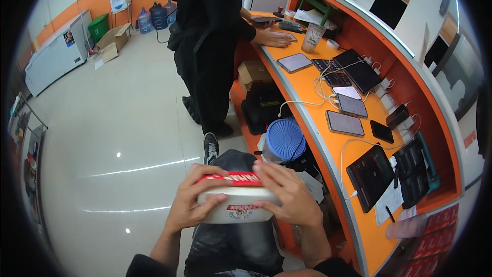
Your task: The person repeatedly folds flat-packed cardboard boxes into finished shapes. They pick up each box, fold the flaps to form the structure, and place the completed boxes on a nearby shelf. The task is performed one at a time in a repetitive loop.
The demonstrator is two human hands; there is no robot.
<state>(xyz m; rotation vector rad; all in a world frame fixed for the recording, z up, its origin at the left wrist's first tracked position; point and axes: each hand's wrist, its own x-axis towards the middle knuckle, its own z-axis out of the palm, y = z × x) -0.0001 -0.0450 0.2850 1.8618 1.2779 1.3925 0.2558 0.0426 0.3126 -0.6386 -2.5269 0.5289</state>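
Both my hands grip a white food container with a red-printed lid [237, 200], held over my lap. My left hand [192, 200] wraps its left end, fingers curled over the lid. My right hand [287, 195] covers the right end from above, fingers lying across the lid's top. My knee in dark trousers [233, 161] shows just beyond the container.
A curved orange counter [312, 102] runs along my right, carrying several phones and tablets on white charging cables. A person in black [210, 36] stands at its far end, a hand on the counter. A blue-lidded tub [284, 139] sits under the counter. Glossy tiled floor [113, 138] spreads left.
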